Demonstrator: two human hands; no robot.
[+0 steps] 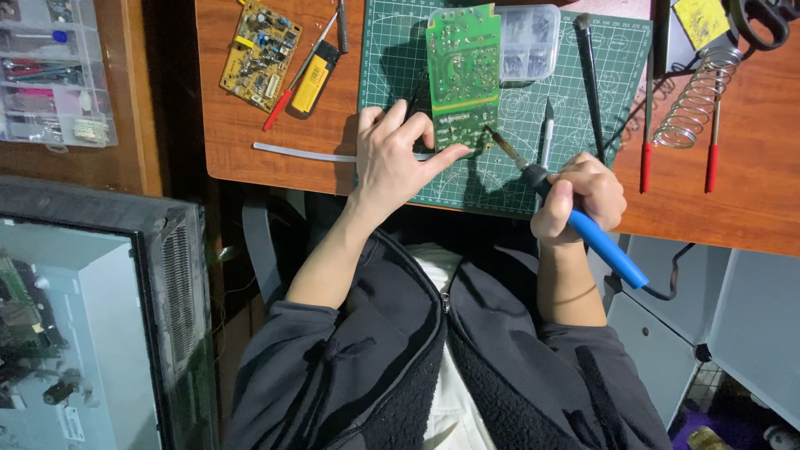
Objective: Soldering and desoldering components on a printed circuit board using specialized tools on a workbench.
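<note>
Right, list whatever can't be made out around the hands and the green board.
Head view only:
- Green circuit board: solder points too small to read.
- Soldering iron tip contact: too fine to tell.
- Left hand: covers the board's lower left edge and part of a dark tool.
- Right hand: hides the iron's grip.
- Scissors: cut off by the top edge.

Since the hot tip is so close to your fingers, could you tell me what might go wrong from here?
1. The left hand steadies the green circuit board right beside the soldering iron tip, so a slip could burn the thumb.
2. The board is pinned only at its near edge, so it might shift under the tip.
3. The right hand holds the iron with its cord trailing off the desk edge; a snag could tug it.
</note>
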